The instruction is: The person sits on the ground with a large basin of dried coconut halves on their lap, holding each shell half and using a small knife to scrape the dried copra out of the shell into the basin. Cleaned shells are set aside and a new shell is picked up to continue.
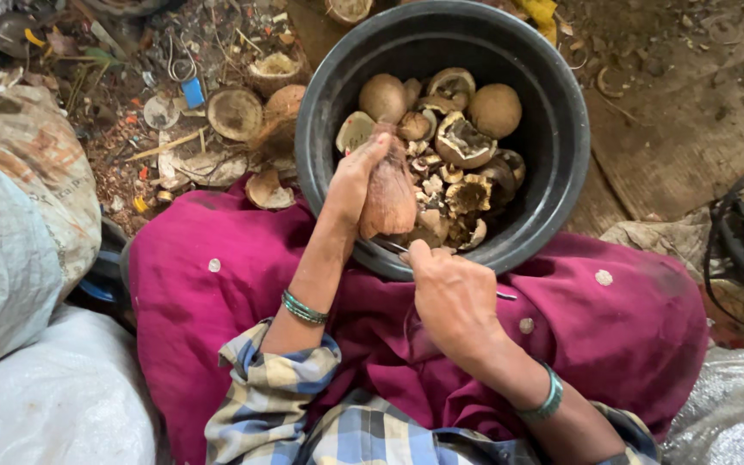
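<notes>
The left hand (356,176) grips a brown coconut piece (387,200) above the near rim of the black tub (561,155). The right hand (451,297), just below that rim, closes on a knife (398,248). The blade may slip off the hard shell and cut the left fingers close to it.

Both forearms rise from the lower middle of the frame toward its centre, sleeves of blue, cream and tan check pushed back to the elbows. The left hand (356,176) sits just above centre, wrist bent forward, its fingers curled closed around what it holds, thumb pointing up toward the top of the frame. A green bangle rings the left forearm partway down. The right hand (451,293) lies lower and slightly right of centre, back of the hand facing the camera, fingers clenched closed with the forefinger knuckle pointing up toward the left hand. A teal bangle circles the right wrist at the lower right.
</notes>
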